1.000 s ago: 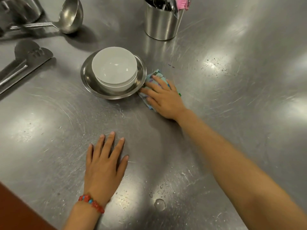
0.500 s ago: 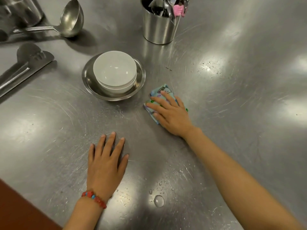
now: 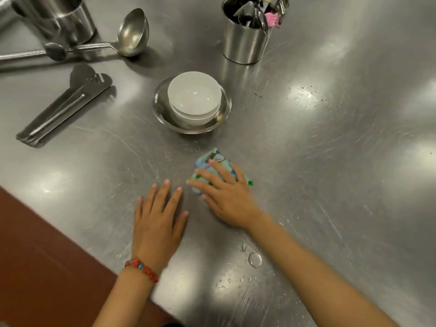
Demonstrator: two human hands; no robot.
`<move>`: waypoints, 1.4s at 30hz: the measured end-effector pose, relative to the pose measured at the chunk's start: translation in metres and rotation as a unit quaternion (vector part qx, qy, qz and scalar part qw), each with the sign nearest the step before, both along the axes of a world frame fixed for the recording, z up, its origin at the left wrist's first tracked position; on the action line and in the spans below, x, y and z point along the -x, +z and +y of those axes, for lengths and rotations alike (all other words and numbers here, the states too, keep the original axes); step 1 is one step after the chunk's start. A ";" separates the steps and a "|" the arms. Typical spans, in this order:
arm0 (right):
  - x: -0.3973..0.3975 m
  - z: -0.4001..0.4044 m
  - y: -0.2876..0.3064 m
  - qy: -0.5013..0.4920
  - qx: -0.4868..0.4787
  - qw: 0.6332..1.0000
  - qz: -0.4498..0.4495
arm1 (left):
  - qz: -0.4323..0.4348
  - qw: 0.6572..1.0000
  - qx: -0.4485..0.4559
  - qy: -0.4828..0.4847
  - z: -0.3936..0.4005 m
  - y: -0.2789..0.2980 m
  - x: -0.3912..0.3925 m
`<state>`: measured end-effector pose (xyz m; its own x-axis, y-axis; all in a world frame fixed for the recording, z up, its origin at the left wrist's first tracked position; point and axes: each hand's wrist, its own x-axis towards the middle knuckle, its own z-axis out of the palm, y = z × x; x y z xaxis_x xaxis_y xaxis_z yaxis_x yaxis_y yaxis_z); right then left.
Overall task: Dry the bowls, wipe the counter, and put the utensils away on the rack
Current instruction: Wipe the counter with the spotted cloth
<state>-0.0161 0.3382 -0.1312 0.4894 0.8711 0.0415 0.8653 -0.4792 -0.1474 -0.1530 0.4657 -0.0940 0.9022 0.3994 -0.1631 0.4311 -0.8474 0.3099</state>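
My right hand [image 3: 226,197] presses flat on a folded, light blue patterned cloth [image 3: 213,160] lying on the steel counter [image 3: 330,161]. My left hand [image 3: 158,220] rests flat on the counter just left of it, fingers spread, a red bead bracelet on the wrist. Behind the cloth, stacked white bowls [image 3: 194,97] sit inside a shallow steel bowl [image 3: 160,109]. A steel ladle [image 3: 132,31] and steel tongs [image 3: 63,107] lie at the left. A steel utensil cup [image 3: 245,41] with several utensils stands at the back.
A steel canister [image 3: 59,20] stands at the back left beside the ladle handle. Water drops [image 3: 254,259] lie on the counter near my right forearm, with fine specks [image 3: 311,93] at the right. The counter's near edge runs diagonally at the lower left, above a brown floor [image 3: 35,256].
My right hand has slid the cloth toward me, away from the steel bowl's rim, ending next to my left hand. The left hand has stayed flat on the counter.
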 end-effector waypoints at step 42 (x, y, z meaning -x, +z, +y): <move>0.119 0.150 -0.006 -0.324 -0.064 0.944 0.012 | -0.052 0.984 -0.011 -0.172 0.157 -0.020 0.063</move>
